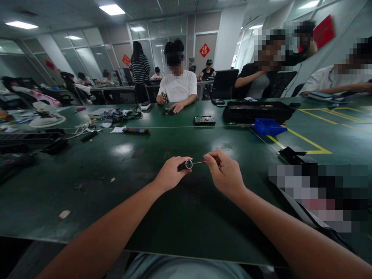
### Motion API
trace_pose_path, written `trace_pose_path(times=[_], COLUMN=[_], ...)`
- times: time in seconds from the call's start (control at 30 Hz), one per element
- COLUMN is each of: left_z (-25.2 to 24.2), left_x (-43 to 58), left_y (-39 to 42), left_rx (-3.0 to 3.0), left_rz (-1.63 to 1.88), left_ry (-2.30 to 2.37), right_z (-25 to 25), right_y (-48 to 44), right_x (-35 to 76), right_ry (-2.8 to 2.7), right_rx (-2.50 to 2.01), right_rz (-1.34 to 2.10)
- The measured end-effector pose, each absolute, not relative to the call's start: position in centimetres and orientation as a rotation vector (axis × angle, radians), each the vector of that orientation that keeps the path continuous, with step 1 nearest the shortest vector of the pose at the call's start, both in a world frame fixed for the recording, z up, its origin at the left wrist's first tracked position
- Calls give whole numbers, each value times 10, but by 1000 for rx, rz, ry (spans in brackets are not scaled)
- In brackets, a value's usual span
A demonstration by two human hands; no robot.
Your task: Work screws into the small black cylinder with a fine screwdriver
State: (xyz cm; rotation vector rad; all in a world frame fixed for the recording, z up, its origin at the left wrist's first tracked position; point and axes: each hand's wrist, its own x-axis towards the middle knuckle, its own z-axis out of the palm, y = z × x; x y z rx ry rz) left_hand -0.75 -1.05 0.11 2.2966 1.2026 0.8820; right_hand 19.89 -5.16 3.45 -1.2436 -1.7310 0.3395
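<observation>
My left hand (170,173) is closed around a short black cylinder with a silver-rimmed round end (188,164), which faces me. It looks like a flashlight, but I cannot tell for certain. In my right hand (226,172), thumb and fingers pinch a thin screwdriver (199,162) with a red handle, most of it hidden by the fingers. Its slim metal shaft points left and its tip meets the side of the cylinder's rim. Both hands are held above the green table (174,224).
A hard drive (204,120), a black tray (258,111) and a blue bin (269,126) stand farther back. An electric screwdriver (136,131) lies left of centre. Cables (119,114) and black parts (55,146) lie at left. Opposite, a person (178,85) works on a dark object.
</observation>
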Motion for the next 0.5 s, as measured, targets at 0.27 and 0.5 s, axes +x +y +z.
trace_pose_path(times=[0.27, 0.5], left_z=[1, 1], left_x=[-8, -8], left_y=[-8, -9], left_rx=[2281, 2261], left_rz=[923, 917], left_ry=[1216, 1251], right_z=[34, 33], right_y=[-52, -50], right_x=[200, 201], right_ry=[-1755, -1741], right_rx=[-1222, -1225], right_rz=[406, 426])
